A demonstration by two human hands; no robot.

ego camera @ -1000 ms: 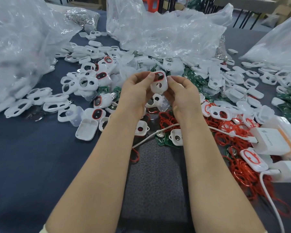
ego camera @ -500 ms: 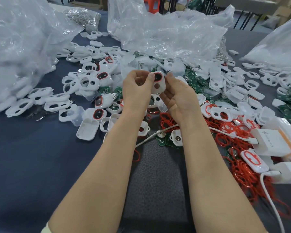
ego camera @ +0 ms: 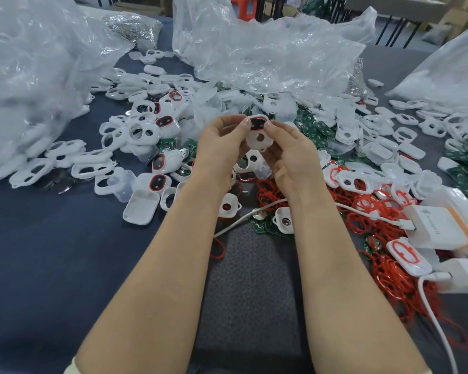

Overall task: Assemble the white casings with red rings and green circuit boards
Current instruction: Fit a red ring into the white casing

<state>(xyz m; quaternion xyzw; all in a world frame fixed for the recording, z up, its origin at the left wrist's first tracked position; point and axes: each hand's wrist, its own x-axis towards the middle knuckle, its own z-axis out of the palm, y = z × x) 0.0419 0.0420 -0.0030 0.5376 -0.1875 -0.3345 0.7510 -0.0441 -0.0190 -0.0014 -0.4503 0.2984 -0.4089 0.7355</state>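
Note:
Both my hands hold one white casing (ego camera: 259,136) above the middle of the table. A red ring lines its upper opening and a round hole shows lower down. My left hand (ego camera: 222,147) grips its left edge, thumb tip at the ring. My right hand (ego camera: 289,155) pinches its right edge and cups it from below. Loose red rings (ego camera: 362,209) lie in a tangle to the right. Green circuit boards (ego camera: 316,130) lie scattered behind my hands. Several white casings (ego camera: 143,133) cover the table at left, some fitted with red rings.
Large clear plastic bags (ego camera: 268,49) stand at the back and at the left (ego camera: 25,76). White chargers (ego camera: 440,225) with a white cable (ego camera: 249,214) sit at the right. A dark mat (ego camera: 251,279) lies between my forearms on the blue table (ego camera: 52,265).
The casing has turned in my hands, so its face with the round hole now shows. My right hand has shifted lower under it. Both hands stay in about the same place.

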